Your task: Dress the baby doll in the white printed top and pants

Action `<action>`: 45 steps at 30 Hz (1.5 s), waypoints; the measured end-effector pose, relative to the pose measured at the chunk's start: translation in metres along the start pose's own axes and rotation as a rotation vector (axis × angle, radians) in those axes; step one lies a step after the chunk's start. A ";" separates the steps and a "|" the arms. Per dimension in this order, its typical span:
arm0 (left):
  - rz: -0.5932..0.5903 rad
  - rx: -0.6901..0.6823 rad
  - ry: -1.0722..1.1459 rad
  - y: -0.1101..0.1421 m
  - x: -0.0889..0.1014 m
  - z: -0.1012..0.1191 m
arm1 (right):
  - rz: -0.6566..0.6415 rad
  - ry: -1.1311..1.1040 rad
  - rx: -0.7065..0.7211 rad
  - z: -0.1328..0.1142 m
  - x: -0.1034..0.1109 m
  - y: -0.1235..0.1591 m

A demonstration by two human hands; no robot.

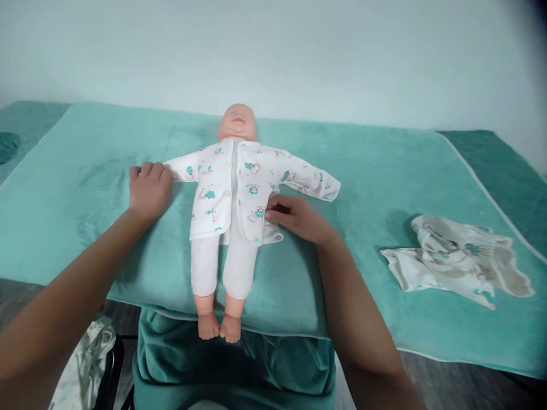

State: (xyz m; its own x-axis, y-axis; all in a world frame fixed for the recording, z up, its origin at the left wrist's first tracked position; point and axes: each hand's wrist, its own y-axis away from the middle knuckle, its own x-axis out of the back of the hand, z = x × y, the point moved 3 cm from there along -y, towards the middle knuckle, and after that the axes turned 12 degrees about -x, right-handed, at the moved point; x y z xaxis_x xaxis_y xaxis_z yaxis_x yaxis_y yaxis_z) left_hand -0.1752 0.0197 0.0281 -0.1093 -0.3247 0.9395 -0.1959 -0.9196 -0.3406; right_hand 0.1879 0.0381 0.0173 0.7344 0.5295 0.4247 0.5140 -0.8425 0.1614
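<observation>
"Where did the doll (239, 267) lie?"
"At twelve o'clock, between my left hand (149, 191) and right hand (301, 217), long axis twelve to six; my right was nearer its middle"
"Grips?"
"My right pinched the side edge of the jacket (252, 188), at four o'clock; whether my left gripped the nine o'clock sleeve (184, 167), I could not tell"
"Count?"
"I found one doll, one jacket, one garment bundle (453, 267) at three o'clock"

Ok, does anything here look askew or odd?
The jacket on the doll gapes down the front, and no doll hand shows at the cuff on the picture's right. Patterned clothing lies crumpled at the far right. I see nothing spilled.
</observation>
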 end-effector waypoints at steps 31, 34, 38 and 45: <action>0.076 -0.070 0.095 0.022 -0.009 0.027 | 0.468 0.104 -0.039 0.002 -0.005 -0.008; 0.011 0.029 0.427 0.019 -0.013 0.050 | 0.414 0.106 -0.061 0.003 -0.011 -0.013; 0.093 0.281 0.853 0.011 -0.012 0.070 | 0.363 -0.024 -0.067 0.000 -0.017 -0.014; 0.224 0.361 1.122 -0.013 -0.022 0.086 | 0.359 -0.256 0.072 0.003 -0.015 -0.016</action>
State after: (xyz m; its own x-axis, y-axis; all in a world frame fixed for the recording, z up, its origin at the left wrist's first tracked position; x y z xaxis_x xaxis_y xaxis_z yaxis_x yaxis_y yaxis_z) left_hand -0.0862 0.0196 0.0156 -0.9295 -0.2769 0.2437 0.2014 -0.9344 -0.2937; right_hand 0.1702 0.0436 0.0052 0.9533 0.2204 0.2067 0.2298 -0.9730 -0.0225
